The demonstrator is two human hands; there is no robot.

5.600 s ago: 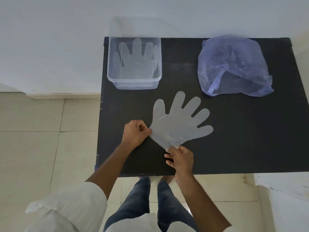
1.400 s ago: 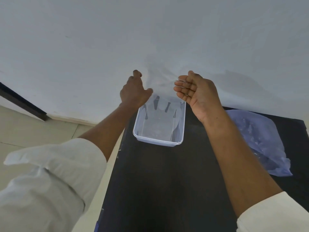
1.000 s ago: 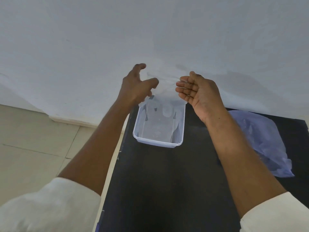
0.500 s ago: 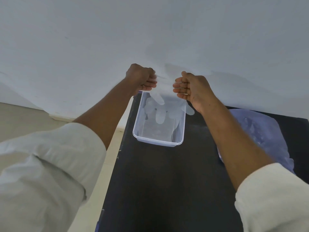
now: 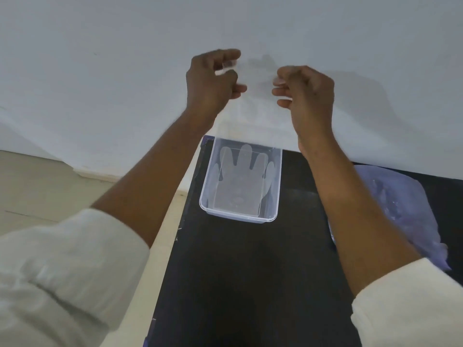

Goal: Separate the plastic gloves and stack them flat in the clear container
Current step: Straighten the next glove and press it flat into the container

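Observation:
The clear container [image 5: 238,217] stands at the far left of the black table [image 5: 250,276], against the white wall. A clear plastic glove [image 5: 241,179] lies flat inside it, fingers toward the wall. Both hands are raised above the container. My left hand [image 5: 210,83] and my right hand [image 5: 308,96] each pinch an edge of another clear plastic glove [image 5: 258,101]. That glove hangs between them and is faint against the wall. Its lower end is near the container's far rim, but I cannot tell whether it touches.
A crumpled bluish plastic bag [image 5: 395,204] lies on the table to the right of the container, partly behind my right forearm. The table's left edge runs just beside the container, with tiled floor [image 5: 50,186] beyond it.
Both hands have risen and moved apart, lifting the held glove out of the container. The flat glove in the container now shows fully.

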